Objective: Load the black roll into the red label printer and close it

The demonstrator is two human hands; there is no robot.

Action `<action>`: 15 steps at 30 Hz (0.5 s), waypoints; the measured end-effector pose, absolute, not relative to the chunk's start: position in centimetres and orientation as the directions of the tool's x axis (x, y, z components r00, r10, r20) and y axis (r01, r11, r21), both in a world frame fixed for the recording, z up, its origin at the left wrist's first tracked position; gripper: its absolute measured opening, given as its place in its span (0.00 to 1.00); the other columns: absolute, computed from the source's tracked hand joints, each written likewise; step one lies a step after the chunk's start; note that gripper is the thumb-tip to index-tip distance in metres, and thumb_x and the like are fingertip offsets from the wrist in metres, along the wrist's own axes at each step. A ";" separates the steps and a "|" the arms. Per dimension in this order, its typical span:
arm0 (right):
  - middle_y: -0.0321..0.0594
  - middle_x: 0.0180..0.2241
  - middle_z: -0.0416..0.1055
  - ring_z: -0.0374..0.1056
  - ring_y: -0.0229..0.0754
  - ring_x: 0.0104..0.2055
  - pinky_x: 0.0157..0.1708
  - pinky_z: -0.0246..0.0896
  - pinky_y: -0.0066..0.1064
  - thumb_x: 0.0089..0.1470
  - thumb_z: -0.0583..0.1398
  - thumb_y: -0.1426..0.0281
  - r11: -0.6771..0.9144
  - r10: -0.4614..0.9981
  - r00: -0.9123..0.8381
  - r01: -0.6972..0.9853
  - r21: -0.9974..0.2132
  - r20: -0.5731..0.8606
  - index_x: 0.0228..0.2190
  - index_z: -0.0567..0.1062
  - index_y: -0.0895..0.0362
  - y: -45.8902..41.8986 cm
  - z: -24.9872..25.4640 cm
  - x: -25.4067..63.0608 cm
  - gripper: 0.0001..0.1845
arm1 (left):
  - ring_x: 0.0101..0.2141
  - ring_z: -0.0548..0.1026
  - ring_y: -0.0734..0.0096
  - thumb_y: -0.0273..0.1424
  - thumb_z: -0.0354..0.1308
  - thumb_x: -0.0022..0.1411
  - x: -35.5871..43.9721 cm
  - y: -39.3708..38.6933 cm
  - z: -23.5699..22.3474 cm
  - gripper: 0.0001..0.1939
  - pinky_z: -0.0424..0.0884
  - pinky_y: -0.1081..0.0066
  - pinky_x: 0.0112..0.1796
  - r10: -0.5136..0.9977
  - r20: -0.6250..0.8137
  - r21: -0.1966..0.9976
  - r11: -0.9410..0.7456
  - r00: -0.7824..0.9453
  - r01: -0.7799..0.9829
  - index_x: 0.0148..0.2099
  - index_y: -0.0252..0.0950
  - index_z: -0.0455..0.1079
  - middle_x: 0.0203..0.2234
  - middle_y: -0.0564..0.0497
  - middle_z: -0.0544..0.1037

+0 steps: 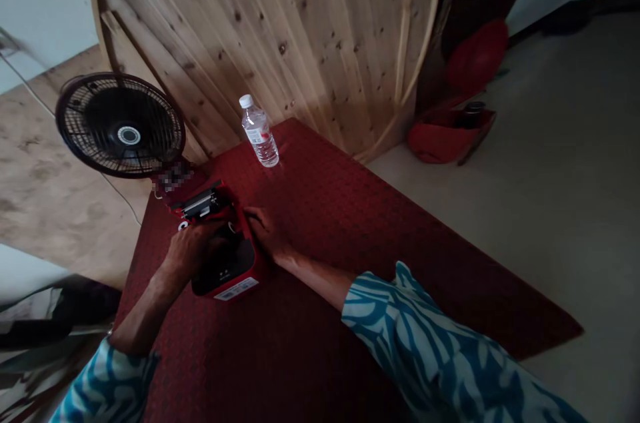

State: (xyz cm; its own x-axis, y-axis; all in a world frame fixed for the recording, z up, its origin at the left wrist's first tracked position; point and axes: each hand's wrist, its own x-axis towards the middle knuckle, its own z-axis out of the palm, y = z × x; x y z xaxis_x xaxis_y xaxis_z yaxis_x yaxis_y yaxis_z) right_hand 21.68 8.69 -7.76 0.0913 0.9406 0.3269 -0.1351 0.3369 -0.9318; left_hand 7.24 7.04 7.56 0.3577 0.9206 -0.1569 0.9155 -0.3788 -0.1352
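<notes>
A red and black box-shaped device [227, 268] with its lid section [203, 202] open lies on a dark red patterned table [350, 223]. My left hand [193, 246] rests on top of the device, fingers curled over its black face. My right hand [267, 233] lies against the device's right side, fingers pressed to it. Both forearms come from blue and white patterned sleeves.
A clear water bottle [259, 131] with a white cap stands at the table's far edge. A black table fan [120, 124] sits at the far left corner. A large round wooden panel [280, 30] leans behind. Red objects [453, 130] lie on the floor at the right.
</notes>
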 end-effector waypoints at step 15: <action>0.39 0.48 0.73 0.66 0.42 0.54 0.59 0.56 0.40 0.58 0.52 0.68 0.332 0.942 0.109 -0.158 -0.930 0.318 0.46 0.74 0.50 8.6 -7.7 21.6 0.17 | 0.42 0.81 0.57 0.48 0.51 0.64 3.5 5.3 7.8 0.23 0.75 0.69 0.37 0.904 0.038 0.390 -0.407 0.427 0.826 0.49 0.39 0.77 0.42 0.47 0.83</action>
State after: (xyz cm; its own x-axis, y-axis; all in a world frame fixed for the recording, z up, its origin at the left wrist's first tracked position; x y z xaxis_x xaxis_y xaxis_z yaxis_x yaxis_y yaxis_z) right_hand 21.57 8.58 -7.74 0.1093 0.9419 0.3176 -0.1576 0.3319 -0.9301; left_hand 3.51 5.29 7.77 0.4268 0.9036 0.0379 0.8263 -0.4066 0.3898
